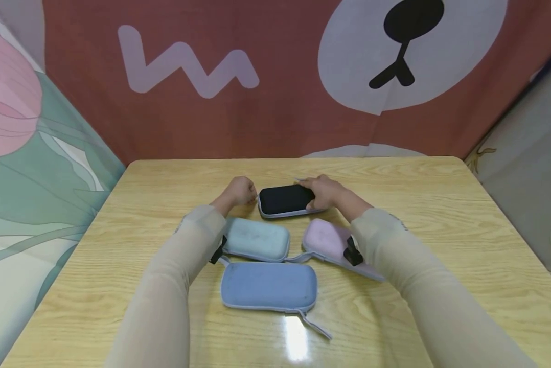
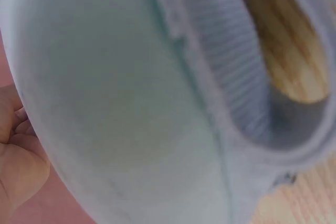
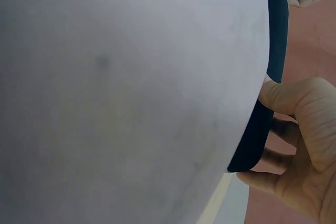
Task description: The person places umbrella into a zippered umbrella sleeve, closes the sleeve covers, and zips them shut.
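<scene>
A black zip case [image 1: 284,199] with a pale grey edge lies toward the back of the table. My right hand [image 1: 323,191] grips its right end; the right wrist view shows the thumb [image 3: 289,95] on one face and fingers on the other side. At its left corner, my left hand [image 1: 240,191] has curled fingers pinching the small zipper pull, mostly hidden by the fingertips. Nearer me are a light teal case [image 1: 257,239], a pink-lilac case [image 1: 328,240] partly under my right forearm, and a blue case [image 1: 269,285].
Grey wrist straps trail from the cases, one [image 1: 314,327] off the blue case toward the front. The wooden table [image 1: 441,230] ends at a reddish printed cloth [image 1: 280,122] behind. Dark wrist mounts [image 1: 352,253] sit just over the teal and pink-lilac cases.
</scene>
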`<act>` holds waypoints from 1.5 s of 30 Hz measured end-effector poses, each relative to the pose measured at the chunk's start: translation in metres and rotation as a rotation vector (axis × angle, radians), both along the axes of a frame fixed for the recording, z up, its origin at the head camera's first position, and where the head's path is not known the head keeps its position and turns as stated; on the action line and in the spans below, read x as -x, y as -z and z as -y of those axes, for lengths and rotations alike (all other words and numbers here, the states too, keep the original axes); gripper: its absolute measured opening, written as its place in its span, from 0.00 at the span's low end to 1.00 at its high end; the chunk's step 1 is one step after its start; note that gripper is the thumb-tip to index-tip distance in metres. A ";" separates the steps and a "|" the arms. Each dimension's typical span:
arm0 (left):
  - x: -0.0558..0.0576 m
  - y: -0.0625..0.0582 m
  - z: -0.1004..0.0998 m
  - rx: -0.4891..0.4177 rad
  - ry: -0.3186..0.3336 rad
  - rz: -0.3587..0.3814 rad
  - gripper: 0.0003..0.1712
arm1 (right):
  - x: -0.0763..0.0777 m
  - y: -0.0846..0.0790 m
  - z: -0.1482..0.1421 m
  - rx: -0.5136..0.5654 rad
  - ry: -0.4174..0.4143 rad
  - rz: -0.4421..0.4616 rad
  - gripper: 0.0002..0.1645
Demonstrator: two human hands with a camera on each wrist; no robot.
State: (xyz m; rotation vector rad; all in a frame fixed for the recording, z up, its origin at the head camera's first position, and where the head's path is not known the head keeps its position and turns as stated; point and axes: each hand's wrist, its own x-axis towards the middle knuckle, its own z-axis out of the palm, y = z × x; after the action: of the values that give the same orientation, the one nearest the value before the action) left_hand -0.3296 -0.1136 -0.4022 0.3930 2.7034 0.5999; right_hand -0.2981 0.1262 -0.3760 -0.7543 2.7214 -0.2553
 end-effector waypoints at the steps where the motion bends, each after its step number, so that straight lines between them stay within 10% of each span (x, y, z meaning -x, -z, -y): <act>1: -0.004 -0.004 -0.001 -0.007 0.003 -0.006 0.14 | 0.000 0.000 0.000 -0.005 0.011 -0.008 0.42; 17: -0.022 -0.013 -0.005 -0.056 0.022 -0.011 0.13 | 0.003 0.001 0.013 -0.136 0.171 -0.052 0.42; 45: -0.034 -0.007 -0.033 -0.175 0.036 0.026 0.21 | -0.006 -0.005 0.027 -0.258 0.208 -0.017 0.35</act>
State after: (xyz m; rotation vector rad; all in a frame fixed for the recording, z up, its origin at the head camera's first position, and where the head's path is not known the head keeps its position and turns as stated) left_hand -0.2952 -0.0806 -0.3953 0.4735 2.6213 0.8288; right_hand -0.2923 0.0993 -0.3707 -0.4045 2.7766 0.0587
